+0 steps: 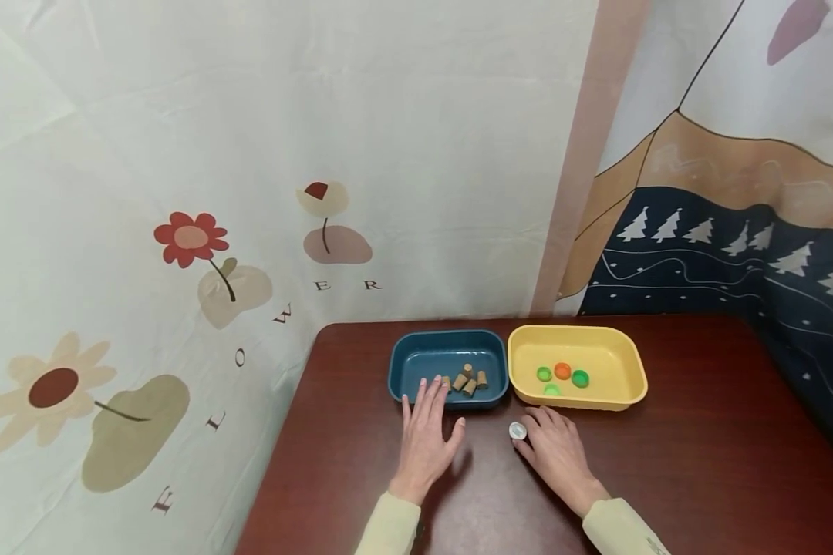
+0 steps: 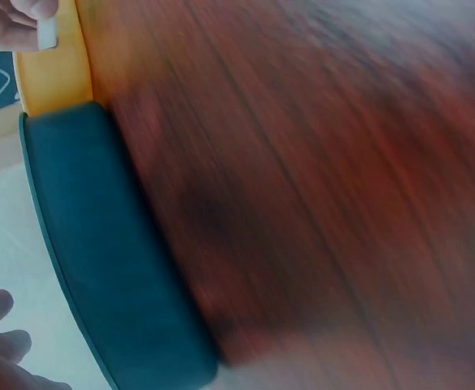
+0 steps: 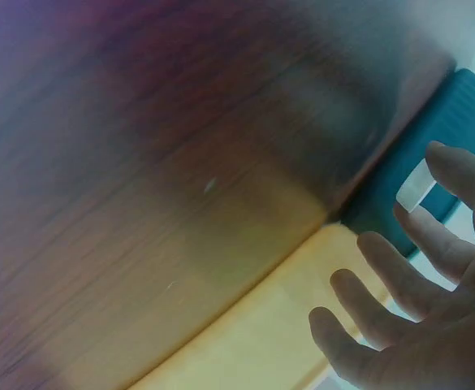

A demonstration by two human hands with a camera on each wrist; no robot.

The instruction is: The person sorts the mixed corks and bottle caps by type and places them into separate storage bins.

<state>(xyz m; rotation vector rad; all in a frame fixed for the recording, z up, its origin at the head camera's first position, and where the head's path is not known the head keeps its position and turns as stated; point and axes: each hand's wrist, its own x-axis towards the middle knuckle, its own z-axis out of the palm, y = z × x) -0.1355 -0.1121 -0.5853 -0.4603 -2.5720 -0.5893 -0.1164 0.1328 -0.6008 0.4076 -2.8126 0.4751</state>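
My right hand (image 1: 557, 449) pinches a white bottle cap (image 1: 517, 431) between thumb and index finger, in front of the yellow tray (image 1: 618, 366). Seen edge-on in the right wrist view, the white cap (image 3: 416, 187) sits at the fingertips while the other fingers are spread. My left hand (image 1: 425, 443) is open, its fingers overlapping the front rim of the blue tray (image 1: 416, 366) in the head view. Several brown corks (image 1: 470, 388) lie in that blue tray, one partly behind the fingertips. In the yellow tray are green bottle caps (image 1: 580, 378) and an orange cap (image 1: 562, 371).
Both trays stand side by side near the back edge of the dark red-brown wooden table (image 1: 493, 501). Behind the table hangs a pale cloth (image 1: 444, 154) with printed flowers, and to the right is a dark cloth (image 1: 701, 262) with white trees.
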